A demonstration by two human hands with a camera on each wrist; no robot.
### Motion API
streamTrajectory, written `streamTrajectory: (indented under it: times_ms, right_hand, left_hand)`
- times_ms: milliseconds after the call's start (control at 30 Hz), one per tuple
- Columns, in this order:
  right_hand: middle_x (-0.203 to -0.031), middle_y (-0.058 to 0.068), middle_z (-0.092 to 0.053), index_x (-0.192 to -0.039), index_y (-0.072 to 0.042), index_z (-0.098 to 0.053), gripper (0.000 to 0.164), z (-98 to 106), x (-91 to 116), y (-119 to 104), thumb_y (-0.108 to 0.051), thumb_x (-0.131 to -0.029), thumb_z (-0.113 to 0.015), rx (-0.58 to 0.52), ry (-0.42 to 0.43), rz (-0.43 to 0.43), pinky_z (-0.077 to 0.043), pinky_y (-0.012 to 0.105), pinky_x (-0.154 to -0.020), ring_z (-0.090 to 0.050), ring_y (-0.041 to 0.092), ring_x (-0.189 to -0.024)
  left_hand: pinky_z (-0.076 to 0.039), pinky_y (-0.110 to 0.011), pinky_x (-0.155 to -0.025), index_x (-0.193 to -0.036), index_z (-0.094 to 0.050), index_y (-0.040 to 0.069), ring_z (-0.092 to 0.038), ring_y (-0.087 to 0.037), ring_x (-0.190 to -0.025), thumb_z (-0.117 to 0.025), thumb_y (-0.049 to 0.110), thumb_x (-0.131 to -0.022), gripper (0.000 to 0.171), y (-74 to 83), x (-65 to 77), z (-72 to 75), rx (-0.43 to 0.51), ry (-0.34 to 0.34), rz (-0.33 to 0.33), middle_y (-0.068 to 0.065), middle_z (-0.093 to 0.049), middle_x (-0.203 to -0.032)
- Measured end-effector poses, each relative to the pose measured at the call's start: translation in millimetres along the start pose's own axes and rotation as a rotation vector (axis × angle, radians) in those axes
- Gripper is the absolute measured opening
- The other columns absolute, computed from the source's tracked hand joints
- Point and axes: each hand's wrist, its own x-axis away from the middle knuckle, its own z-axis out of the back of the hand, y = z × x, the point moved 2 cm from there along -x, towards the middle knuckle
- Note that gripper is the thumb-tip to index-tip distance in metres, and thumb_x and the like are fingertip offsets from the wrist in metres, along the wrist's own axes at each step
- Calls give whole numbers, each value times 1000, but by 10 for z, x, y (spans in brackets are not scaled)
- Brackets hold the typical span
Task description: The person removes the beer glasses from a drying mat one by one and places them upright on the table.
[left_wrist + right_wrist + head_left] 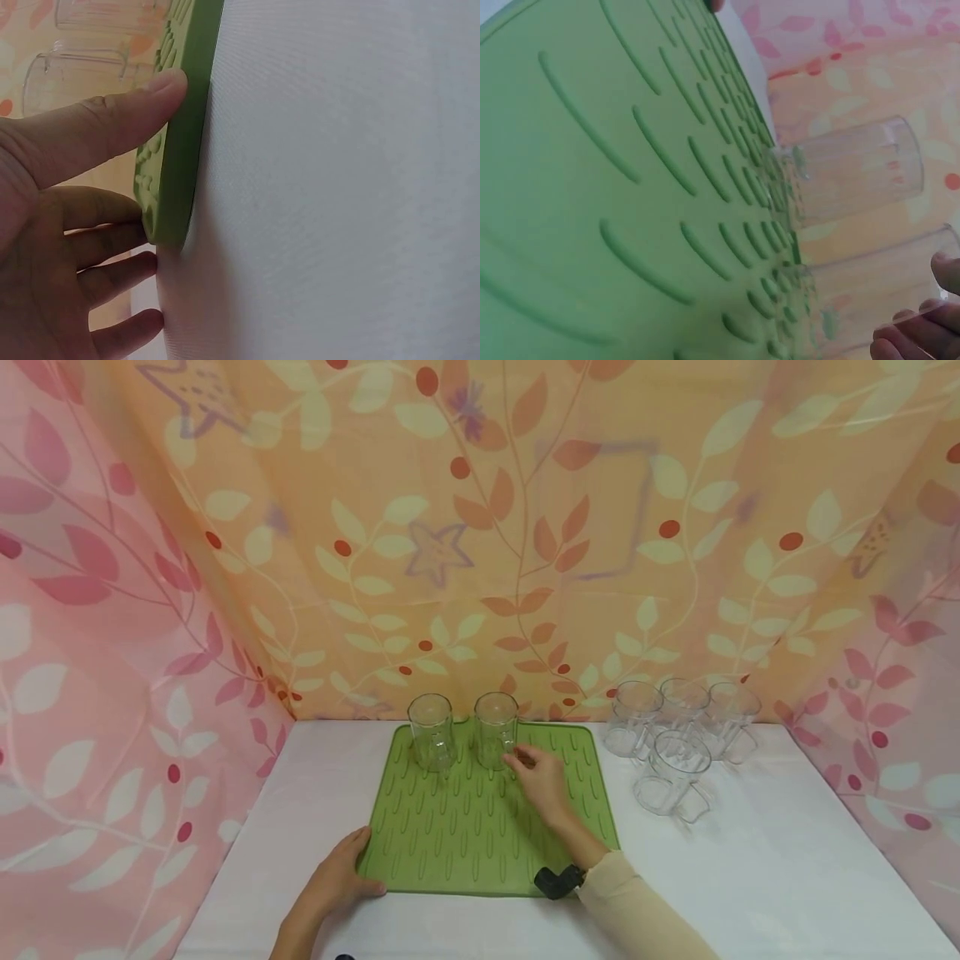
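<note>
Sleeve: one beige sleeve (pixel 641 902) is covering the forearm behind the right hand (pixel 543 783), with one black fitting (pixel 557 882) sitting at that wrist.
Left hand: it is spreading its thumb away from its fingers, the thumb resting on the front edge of the green mat (pixel 480 860), the fingers lying along the left side by the near corner.
Right hand: it is bending its fingers, the tips lying at the handle of the nearer glass mug (pixel 496 727); whether they are pinching it, I cannot tell.
Mat: one is lying flat between and beyond the hands, its near left corner meeting the left hand.
Mugs on the mat: two are standing along the far edge, one just beyond the right hand's fingertips, the second mug (pixel 432 731) to the left of them.
Mugs off the mat: four glass mugs (pixel 678 777) are standing grouped to the right of the right hand, three behind and one in front.
Bench: one white bench (pixel 780 877) is carrying the mat and six mugs altogether.
</note>
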Motion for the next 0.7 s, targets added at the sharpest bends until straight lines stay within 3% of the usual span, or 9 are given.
streamTrajectory:
  times_ms: [267, 500, 700]
  right_hand:
    - [-79, 12, -74, -89, -1, -74, 10, -136, 16, -35, -10, -87, -72, 91, 91, 53, -56, 26, -58, -71, 23, -72]
    - [-79, 13, -75, -86, -1, -74, 9, -186, 31, -47, -10, -86, -73, 163, 173, 137, -60, 35, -61, -73, 24, -71]
    - [-80, 15, -75, -88, 2, -74, 12, -172, 25, -30, -10, -88, -70, 185, 194, 193, -61, 36, -61, -73, 26, -70]
  left_hand:
    - [-33, -65, -110, -145, -36, -8, -33, -52, -137, -90, 21, -61, 105, 14, 3, 6, -5, -1, 4, -31, -36, -150]
    - [-33, -65, -110, -145, -35, -8, -33, -52, -137, -90, 21, -61, 105, 24, 14, 16, 1, -1, 5, -31, -36, -149]
    - [-32, -64, -110, -145, -36, -8, -33, -51, -138, -90, 21, -61, 104, 9, 5, 5, 10, 2, 2, -30, -36, -150]
